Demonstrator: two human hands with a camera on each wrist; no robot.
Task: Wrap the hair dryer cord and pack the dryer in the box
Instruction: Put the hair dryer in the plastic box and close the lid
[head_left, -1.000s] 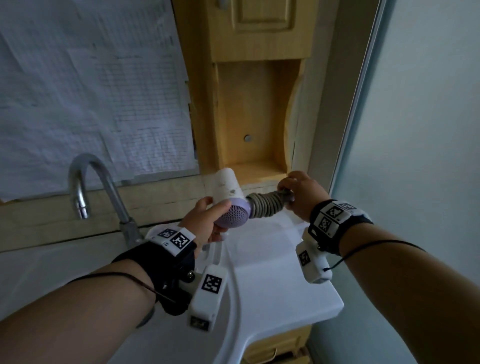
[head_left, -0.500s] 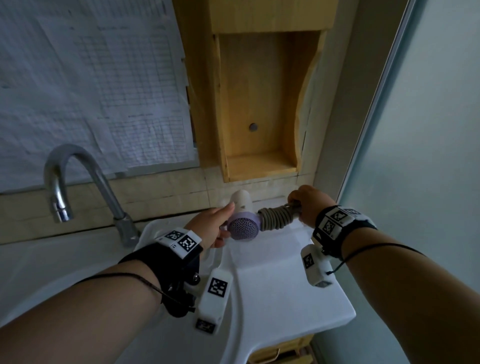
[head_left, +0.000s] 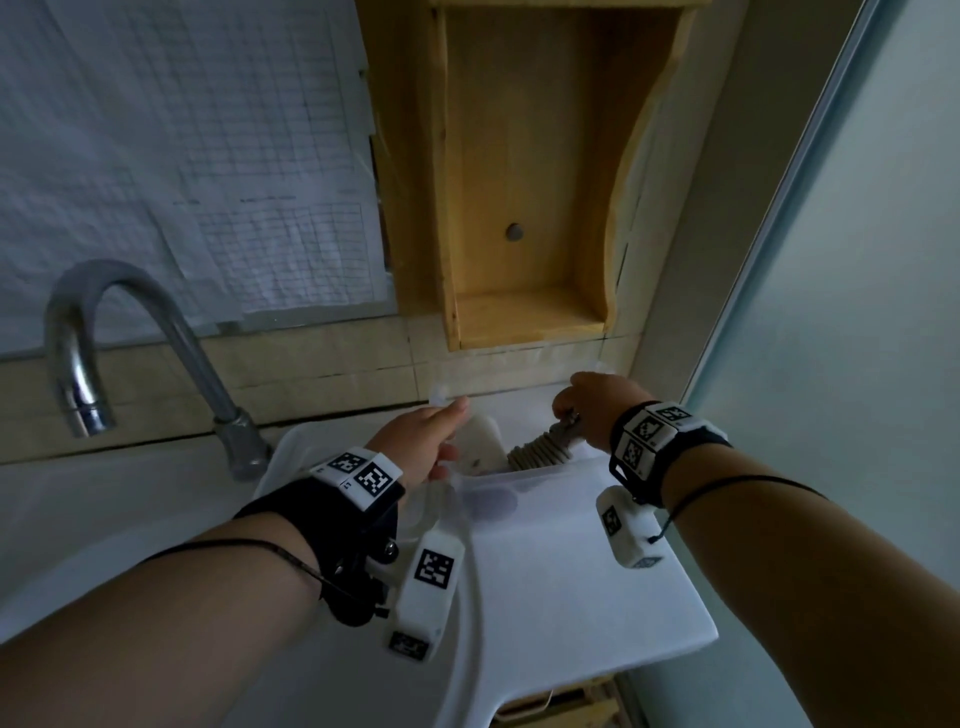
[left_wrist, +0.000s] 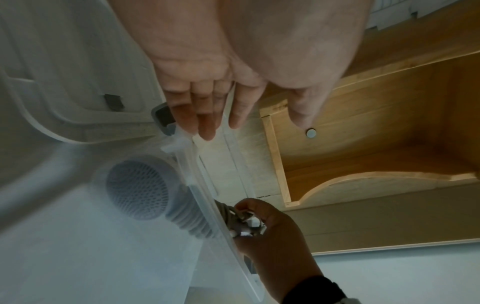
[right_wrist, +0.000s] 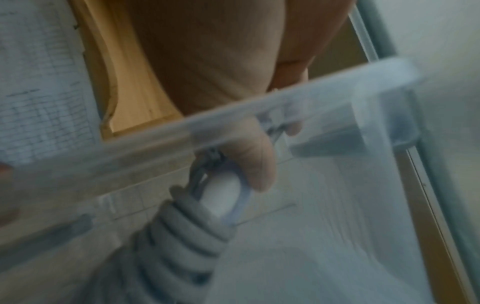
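The hair dryer (head_left: 480, 441) is white with a purple grille (left_wrist: 137, 189), and its grey cord (head_left: 540, 449) is coiled round the handle. It slants down into a translucent plastic box (head_left: 545, 525) on the counter beside the sink. The grille shows blurred through the box wall. My right hand (head_left: 587, 410) grips the handle's end and the cord (right_wrist: 176, 236) above the box rim (right_wrist: 259, 115), thumb (right_wrist: 257, 162) on the coil. My left hand (head_left: 441, 431) is open next to the dryer's body. Its fingers (left_wrist: 205, 123) are straight over the rim (left_wrist: 207, 185).
A chrome faucet (head_left: 130, 322) arches over the sink basin (head_left: 104, 519) on the left. A wooden wall niche (head_left: 519, 208) hangs just above the box. Gridded paper (head_left: 182, 156) covers the wall at left. A frosted pane (head_left: 857, 312) closes the right side.
The dryer has come down from above the counter into the box. My left hand has let go of its head and opened. My right hand still grips the handle's end.
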